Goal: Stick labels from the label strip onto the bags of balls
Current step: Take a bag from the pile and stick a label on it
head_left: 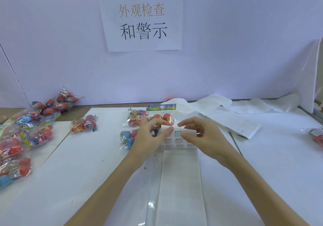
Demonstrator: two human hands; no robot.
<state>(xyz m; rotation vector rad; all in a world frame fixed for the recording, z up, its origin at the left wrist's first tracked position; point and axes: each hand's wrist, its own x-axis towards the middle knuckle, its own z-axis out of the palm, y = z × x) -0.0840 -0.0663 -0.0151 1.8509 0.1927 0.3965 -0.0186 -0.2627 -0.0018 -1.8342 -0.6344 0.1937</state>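
The white label strip (180, 182) runs from the near table edge up to my hands, and its far end carries small printed warning labels (177, 139). My left hand (150, 136) has curled fingers, and its thumb holds the strip's far end at the left. My right hand (201, 135) pinches one warning label (178, 131) between index finger and thumb. Just behind my hands lies a clear bag of red and orange balls (157, 116) with a colourful header card (160, 106). A second bag with blue balls (126, 138) lies partly under my left hand.
A single bag (83, 124) lies left of centre. Several more bags are piled at the far left (26, 135). Used backing paper (232, 121) trails off to the right. One bag (316, 135) sits at the right edge. A white wall with a paper sign (142, 18) stands behind.
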